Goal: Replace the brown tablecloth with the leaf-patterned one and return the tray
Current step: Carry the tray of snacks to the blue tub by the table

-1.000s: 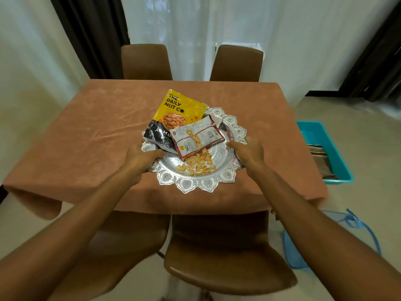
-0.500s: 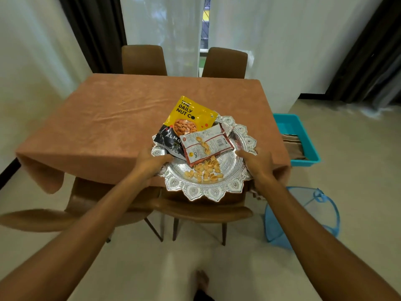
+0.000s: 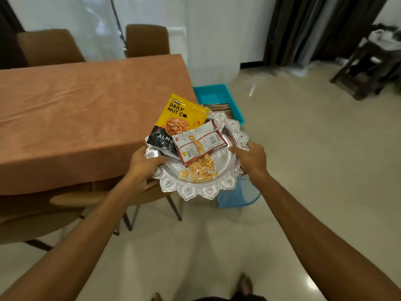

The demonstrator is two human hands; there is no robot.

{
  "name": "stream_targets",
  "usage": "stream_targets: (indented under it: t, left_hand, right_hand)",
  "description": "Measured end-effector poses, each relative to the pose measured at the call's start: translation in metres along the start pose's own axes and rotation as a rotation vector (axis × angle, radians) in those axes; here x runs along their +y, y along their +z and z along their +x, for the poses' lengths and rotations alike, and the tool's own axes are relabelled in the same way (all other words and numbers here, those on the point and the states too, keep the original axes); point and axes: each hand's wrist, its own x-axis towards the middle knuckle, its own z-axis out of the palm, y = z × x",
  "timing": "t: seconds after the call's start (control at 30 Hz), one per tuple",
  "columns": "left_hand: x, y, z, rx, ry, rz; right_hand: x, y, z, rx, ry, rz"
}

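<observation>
Holding the silver tray in the air, just off the near right corner of the brown tablecloth | left hand and right hand grip opposite rims | cloth not yet removed | we should keep the tray level so loose nuts and packets stay put.

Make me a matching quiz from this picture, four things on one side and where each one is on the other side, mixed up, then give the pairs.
Things:
1 silver tray
2 brown tablecloth
3 turquoise bin
4 yellow nut packet

Places:
A on the floor
B lying on the tray
C gripped at its rim by the left hand and right hand
D spread flat, edge hanging down

Pairs: 1-C, 2-D, 3-A, 4-B
</observation>
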Motion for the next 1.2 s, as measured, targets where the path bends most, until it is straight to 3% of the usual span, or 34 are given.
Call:
stream_targets:
  t: [0.27, 0.43, 0.93, 1.2]
  left_hand:
    - [-0.052, 0.206, 0.006, -0.082, -0.143, 0.009]
    - [-0.067, 0.271, 0.027, -0.078, -0.193, 0.016]
    - [-0.024, 0.363, 0.209, 0.056, -0.236, 0.015]
    - [-0.011, 0.407, 0.282, 0.249, -0.281, -0.129]
  right_hand:
    - [0.103, -0.164, 0.077, 0.027, 0.195, -0.132]
    - [0.127, -0.2, 0.134, 0.011, 0.255, -0.188]
    - [0.095, -0.183, 0.376, -0.185, 0.089, -0.419]
    - [0.075, -0.151, 0.518, -0.4, -0.008, -0.446]
